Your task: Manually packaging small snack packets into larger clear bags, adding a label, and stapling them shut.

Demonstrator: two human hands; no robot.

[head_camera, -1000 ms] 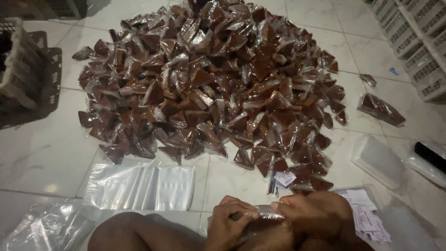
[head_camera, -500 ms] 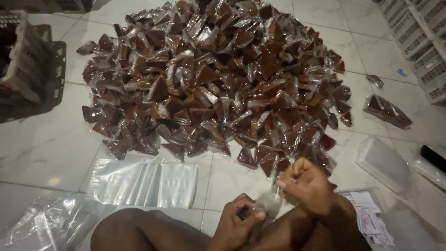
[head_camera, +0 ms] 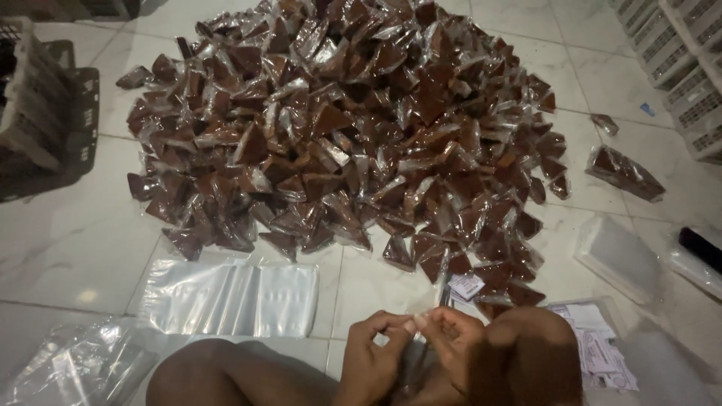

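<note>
Left hand (head_camera: 376, 353): your fingertips pinch the clear bag (head_camera: 421, 319).
Right hand (head_camera: 455, 342): pinches the same bag.
Ahead: heap of brown packets (head_camera: 353, 128).

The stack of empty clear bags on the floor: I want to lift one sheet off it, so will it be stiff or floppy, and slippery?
The stack of empty clear bags looks thin and glossy, so a single one would probably droop and feel light. The shiny film on smooth floor tile suggests it may slide rather than lift. Neighbouring sheets might cling and come up together.

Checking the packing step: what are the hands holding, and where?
Both hands, left and right, pinch the top edge of a thin clear plastic bag, barely visible.
</note>
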